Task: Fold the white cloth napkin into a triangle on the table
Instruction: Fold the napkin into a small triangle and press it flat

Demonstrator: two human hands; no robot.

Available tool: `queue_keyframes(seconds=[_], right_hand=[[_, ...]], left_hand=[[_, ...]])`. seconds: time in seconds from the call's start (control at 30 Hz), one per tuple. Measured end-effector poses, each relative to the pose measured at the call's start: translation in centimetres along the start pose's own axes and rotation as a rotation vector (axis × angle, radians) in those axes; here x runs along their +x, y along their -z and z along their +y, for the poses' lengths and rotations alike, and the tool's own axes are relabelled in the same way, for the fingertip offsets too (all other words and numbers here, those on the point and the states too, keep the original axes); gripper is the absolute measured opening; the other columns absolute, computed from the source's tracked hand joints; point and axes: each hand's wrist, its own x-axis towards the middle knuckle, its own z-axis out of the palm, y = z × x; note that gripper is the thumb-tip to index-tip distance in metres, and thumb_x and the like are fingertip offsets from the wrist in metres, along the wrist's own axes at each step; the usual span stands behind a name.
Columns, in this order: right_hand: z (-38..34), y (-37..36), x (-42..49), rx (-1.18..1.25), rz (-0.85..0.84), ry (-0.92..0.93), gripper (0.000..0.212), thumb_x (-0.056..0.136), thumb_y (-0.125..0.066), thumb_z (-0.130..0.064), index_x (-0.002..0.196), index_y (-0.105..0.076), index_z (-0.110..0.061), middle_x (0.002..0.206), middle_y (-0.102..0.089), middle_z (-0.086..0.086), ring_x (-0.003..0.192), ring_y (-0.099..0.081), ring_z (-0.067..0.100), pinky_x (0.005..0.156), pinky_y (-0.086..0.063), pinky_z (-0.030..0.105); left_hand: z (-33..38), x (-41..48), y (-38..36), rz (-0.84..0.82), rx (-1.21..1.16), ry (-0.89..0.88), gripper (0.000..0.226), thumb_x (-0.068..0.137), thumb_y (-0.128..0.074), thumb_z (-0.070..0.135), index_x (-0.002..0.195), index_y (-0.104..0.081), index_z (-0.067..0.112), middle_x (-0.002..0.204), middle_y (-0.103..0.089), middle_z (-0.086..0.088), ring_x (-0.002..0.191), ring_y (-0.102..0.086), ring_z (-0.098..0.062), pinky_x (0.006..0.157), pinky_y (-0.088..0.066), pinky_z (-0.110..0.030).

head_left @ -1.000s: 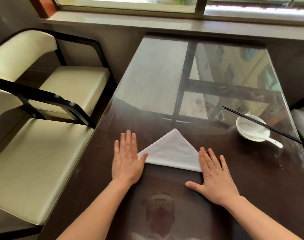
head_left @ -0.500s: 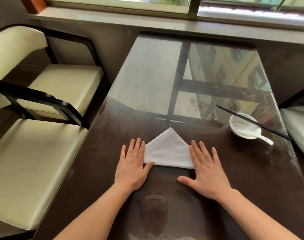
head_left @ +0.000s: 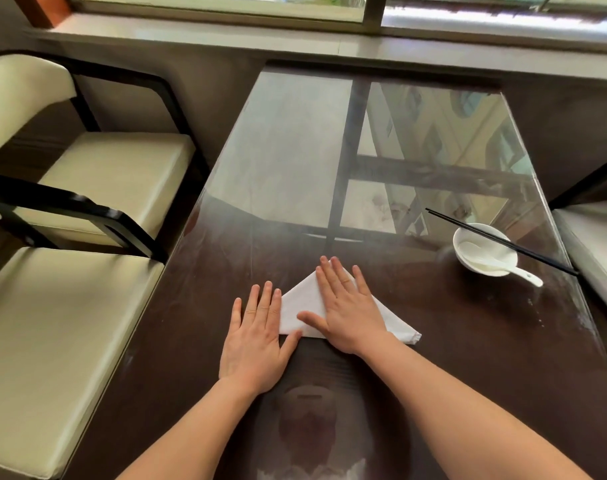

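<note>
Dark glossy tabletop (head_left: 433,341) by a window, cream chairs (head_left: 52,323) along its left edge. White napkin (head_left: 300,306) sits folded in a triangle near the front edge, about the middle. Right hand (head_left: 347,306) lies flat on top of it, fingers spread, gripping nothing. Left hand (head_left: 257,337) is flat and open too, pressed on the tabletop at the napkin's left corner, thumb touching the cloth. Over by the right edge there's a white bowl (head_left: 483,254) with a spoon (head_left: 516,271) and black chopsticks (head_left: 502,242) across it.

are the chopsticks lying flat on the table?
No. The chopsticks rest across the rim of the bowl, which also holds a spoon, well right of the napkin.
</note>
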Motion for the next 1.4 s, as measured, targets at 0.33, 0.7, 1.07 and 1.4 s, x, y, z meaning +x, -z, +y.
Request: queue_keyframes(seconds=[0.33,0.7,1.07,1.4], right_hand=[[0.6,0.3,-0.5,-0.012,0.006,-0.107,0.097,0.087,-0.007,-0.081,0.158,0.008,-0.015,0.165,0.019,-0.003,0.152,0.019,0.014,0.124,0.009,0.049],[5.9,0.7,-5.6,-0.058,0.083,-0.31,0.105,0.082,0.006,-0.082,0.159,-0.004,-0.011,0.163,0.017,0.0,0.154,0.013,0.021,0.123,0.003,0.053],[-2.4,-2.1,-7.0,-0.019,0.006,0.164,0.104,0.085,-0.018,-0.087,0.159,-0.006,-0.015,0.167,0.008,-0.001,0.153,0.015,0.019,0.12,0.005,0.05],[5.3,-1.2,-12.5,-0.06,-0.029,-0.147,0.097,0.088,-0.011,-0.083,0.159,-0.007,-0.017,0.167,0.002,-0.002,0.154,0.006,0.023,0.119,0.0,0.048]], left_hand=[[0.1,-0.1,0.4,-0.034,0.03,0.01,0.081,0.094,-0.005,0.069,0.155,0.007,0.017,0.164,0.014,-0.002,0.15,0.018,-0.019,0.123,0.002,-0.048],[0.3,-0.1,0.5,-0.055,0.031,0.012,0.081,0.095,-0.003,0.069,0.155,0.009,0.017,0.164,0.016,-0.001,0.15,0.019,-0.02,0.123,0.004,-0.048],[-0.3,0.2,-0.4,-0.027,-0.006,-0.005,0.073,0.096,-0.005,0.06,0.155,0.009,0.019,0.165,0.012,0.0,0.15,0.02,-0.019,0.123,0.004,-0.048],[-0.2,0.0,0.1,-0.063,-0.014,0.022,0.074,0.094,-0.001,0.064,0.153,0.013,0.021,0.163,0.017,0.001,0.148,0.024,-0.018,0.122,0.007,-0.046]])
